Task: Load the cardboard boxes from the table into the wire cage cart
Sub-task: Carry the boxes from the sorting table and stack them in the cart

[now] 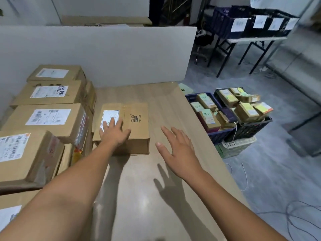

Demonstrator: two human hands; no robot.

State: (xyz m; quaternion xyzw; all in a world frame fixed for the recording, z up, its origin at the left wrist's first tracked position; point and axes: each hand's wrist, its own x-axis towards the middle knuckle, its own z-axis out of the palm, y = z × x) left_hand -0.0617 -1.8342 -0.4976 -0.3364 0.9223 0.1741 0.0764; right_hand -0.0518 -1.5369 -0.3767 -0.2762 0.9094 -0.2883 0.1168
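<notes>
Head view: small cardboard box (137,124) lies flat on the wooden table (166,101), just right of the stacked cardboard boxes (50,117) and close against them. Left hand (113,132) rests flat on its top, fingers straight and spread over the shipping label (109,117). It is pressing, not gripping. Right hand (178,146) hovers over bare table to the box's right, fingers splayed, holding nothing (its shadow falls separately on the tabletop, so it looks to be off the surface). Hands apart.

Risks, as I judge them:
- Only a flat palm is on the box. If it is lifted before the right hand reaches its far side, it would likely slide or tip rather than rise.
- Nearest stacked box (26,153) looks tilted on what is under it. Dragging the small box out along the stack could nudge it.
- Beyond the table's right edge stand crates (246,129) packed with small parcels. A push too far that way sends the box over onto them.
- Loose cable (295,216) loops on the floor at right, a trip hazard for anyone carrying a load.
- Wire cage cart not in view, so a turn with the box seems needed, direction unknown.
</notes>
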